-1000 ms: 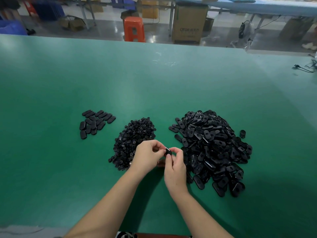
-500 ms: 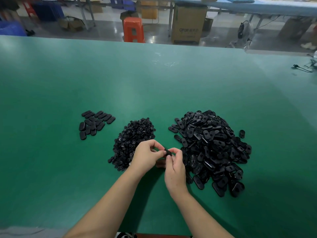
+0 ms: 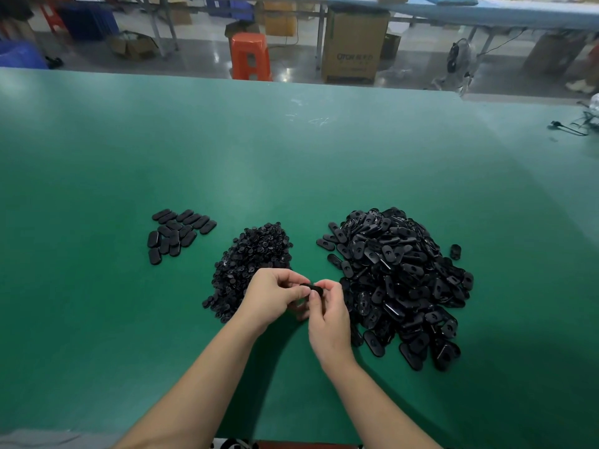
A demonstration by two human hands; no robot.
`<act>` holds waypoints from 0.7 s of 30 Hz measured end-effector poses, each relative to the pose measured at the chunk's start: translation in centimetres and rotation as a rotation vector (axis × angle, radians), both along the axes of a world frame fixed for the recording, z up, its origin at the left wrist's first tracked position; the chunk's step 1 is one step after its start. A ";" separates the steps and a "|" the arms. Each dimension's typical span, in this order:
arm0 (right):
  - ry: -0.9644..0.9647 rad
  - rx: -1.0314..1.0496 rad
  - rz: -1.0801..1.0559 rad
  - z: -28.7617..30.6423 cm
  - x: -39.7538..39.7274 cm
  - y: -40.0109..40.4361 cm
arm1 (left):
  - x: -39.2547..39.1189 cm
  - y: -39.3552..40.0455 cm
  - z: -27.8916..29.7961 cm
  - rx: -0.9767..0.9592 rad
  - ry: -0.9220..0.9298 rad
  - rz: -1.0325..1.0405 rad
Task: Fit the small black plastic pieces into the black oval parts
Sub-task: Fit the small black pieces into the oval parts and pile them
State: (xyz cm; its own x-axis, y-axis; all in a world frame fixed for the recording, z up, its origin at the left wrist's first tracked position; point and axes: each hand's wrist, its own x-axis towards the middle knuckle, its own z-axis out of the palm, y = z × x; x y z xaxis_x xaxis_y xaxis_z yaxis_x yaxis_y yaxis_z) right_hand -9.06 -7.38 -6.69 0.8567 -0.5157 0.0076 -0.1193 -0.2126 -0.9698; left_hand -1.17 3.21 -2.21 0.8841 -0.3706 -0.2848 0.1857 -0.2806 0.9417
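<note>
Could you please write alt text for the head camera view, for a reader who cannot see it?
Both hands, left hand and right hand, pinch one black oval part above a green table. A heap of small black pieces lies left of them, a larger heap of oval parts right, and a small laid-out group far left.

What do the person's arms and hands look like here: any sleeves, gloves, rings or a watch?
Both forearms are bare up to the frame's bottom edge, with no sleeves in view. The left hand and right hand wear no gloves, and no rings, watch or wristband show. Fingernails are short and look unpainted.
</note>
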 end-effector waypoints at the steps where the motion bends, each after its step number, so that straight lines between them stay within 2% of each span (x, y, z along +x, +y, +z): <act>1: -0.001 0.007 -0.004 0.0 0.0 -0.1 | 0.0 0.0 -0.1 0.037 -0.027 -0.004; 6: 0.013 0.002 -0.026 -0.1 0.0 -0.2 | -0.2 -0.2 -0.6 0.197 -0.177 -0.043; 10: 0.015 -0.003 -0.030 0.0 0.0 -0.1 | -0.5 -0.4 -0.6 0.257 -0.198 -0.041; 14: 0.024 -0.004 -0.018 -0.1 -0.1 -0.2 | -0.5 -0.3 -0.4 0.266 -0.198 -0.040; 21: 0.018 0.022 -0.003 -0.1 -0.1 -0.2 | -1.1 -0.3 -0.1 0.174 -0.124 -0.029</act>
State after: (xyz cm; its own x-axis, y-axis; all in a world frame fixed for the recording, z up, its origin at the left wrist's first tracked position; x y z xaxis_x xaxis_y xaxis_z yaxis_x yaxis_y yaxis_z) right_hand -9.11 -7.58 -6.78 0.8551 -0.5181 -0.0189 -0.1371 -0.1908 -0.9720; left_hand -2.27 2.89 -2.32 0.9059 -0.3514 -0.2362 0.0607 -0.4445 0.8937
